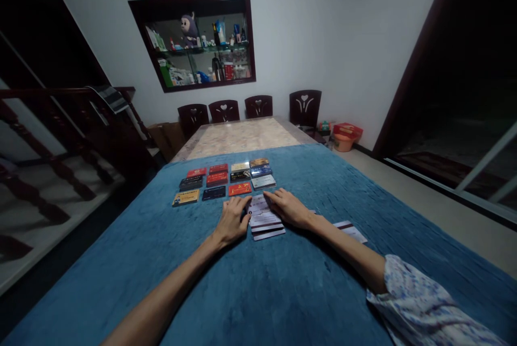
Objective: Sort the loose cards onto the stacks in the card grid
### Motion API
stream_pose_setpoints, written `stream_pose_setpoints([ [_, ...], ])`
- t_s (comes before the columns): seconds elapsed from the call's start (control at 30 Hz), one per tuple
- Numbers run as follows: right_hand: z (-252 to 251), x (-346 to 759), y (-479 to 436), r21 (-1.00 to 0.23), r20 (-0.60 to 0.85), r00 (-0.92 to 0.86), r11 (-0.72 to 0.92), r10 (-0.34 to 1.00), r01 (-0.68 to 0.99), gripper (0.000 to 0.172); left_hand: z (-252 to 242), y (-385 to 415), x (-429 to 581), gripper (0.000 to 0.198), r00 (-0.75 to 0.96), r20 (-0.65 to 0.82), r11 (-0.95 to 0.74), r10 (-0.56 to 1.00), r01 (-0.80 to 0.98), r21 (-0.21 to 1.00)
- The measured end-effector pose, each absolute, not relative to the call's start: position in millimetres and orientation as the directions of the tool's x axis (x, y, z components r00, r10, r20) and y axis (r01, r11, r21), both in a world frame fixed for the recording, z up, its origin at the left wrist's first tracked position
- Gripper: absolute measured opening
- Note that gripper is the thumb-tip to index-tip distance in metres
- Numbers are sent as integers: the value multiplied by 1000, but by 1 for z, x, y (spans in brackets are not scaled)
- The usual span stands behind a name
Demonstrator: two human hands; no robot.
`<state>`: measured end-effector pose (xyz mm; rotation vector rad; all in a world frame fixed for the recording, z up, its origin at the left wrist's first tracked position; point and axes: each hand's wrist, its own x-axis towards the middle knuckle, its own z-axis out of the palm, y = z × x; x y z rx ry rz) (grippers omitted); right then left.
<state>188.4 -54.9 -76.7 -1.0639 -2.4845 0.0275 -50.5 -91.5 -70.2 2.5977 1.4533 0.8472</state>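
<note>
Several cards (226, 179) lie face up in neat rows on a blue cloth (283, 281). Just in front of them is a loose overlapping pile of face-down cards (264, 221) with dark stripes. My left hand (233, 221) rests on the pile's left edge, fingers curled against the top card. My right hand (288, 207) lies on the pile's right side, fingers stretched over the top card. Another face-down card (350, 230) lies on the cloth behind my right forearm.
The blue cloth covers the near part of a long table; bare marbled tabletop (242, 136) shows beyond. Several dark chairs (305, 108) stand at the far end. A wall niche (197, 44) holds bottles and a toy. A stair railing (60, 136) is at left.
</note>
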Motion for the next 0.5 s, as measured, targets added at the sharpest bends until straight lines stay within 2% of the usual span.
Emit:
stream_pose_setpoints([
  [0.13,-75,191,-53,-218,368,-626,719,687,660,47,-73,-89,-52,48,401,446,-565,800,754,335],
  [0.33,-71,194,-53,-298,344,-634,720,693,626,57,-73,-88,-52,49,377,440,-547,815,751,371],
  [0.5,-66,193,-55,-331,329,-628,709,705,623,50,-70,-89,-52,50,371,432,-541,822,746,388],
])
